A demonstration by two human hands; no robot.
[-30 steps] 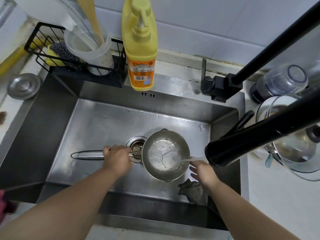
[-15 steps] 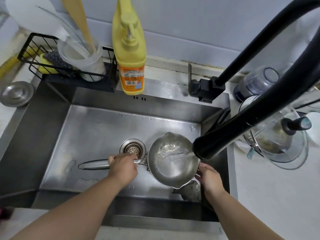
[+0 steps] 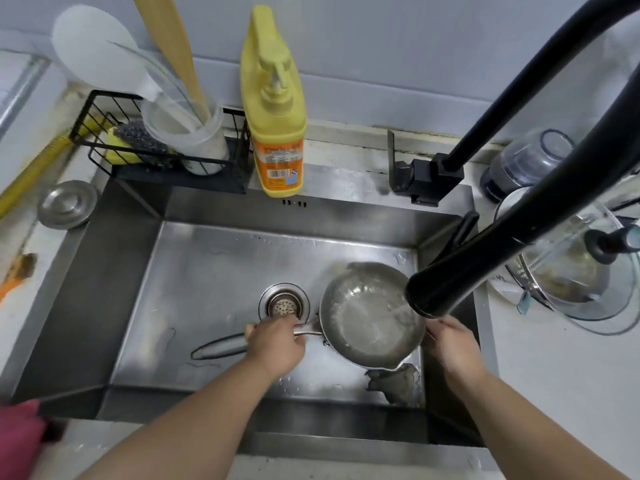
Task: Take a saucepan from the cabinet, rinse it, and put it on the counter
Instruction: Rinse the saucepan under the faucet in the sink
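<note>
A small steel saucepan (image 3: pixel 363 317) sits low in the steel sink (image 3: pixel 207 271), to the right of the drain (image 3: pixel 284 304). Water runs from the black faucet spout (image 3: pixel 446 289) into the pan. My left hand (image 3: pixel 275 342) grips the pan's long handle (image 3: pixel 218 346) near the bowl. My right hand (image 3: pixel 452 344) rests against the pan's right rim under the spout, fingers curled on the edge. The counter (image 3: pixel 561 393) lies to the right of the sink.
A yellow soap bottle (image 3: pixel 277 133) stands on the back rim. A black wire rack (image 3: pixel 156 147) holds a utensil cup and scrubbers. A grey rag (image 3: pixel 394 379) lies in the sink's front right corner. A glass lid (image 3: pixel 575 271) and a jar (image 3: pixel 519 164) sit at right.
The pan has shifted right, under the spout, and water now fills its bottom. My right hand has moved up from below the stream to the pan's right rim.
</note>
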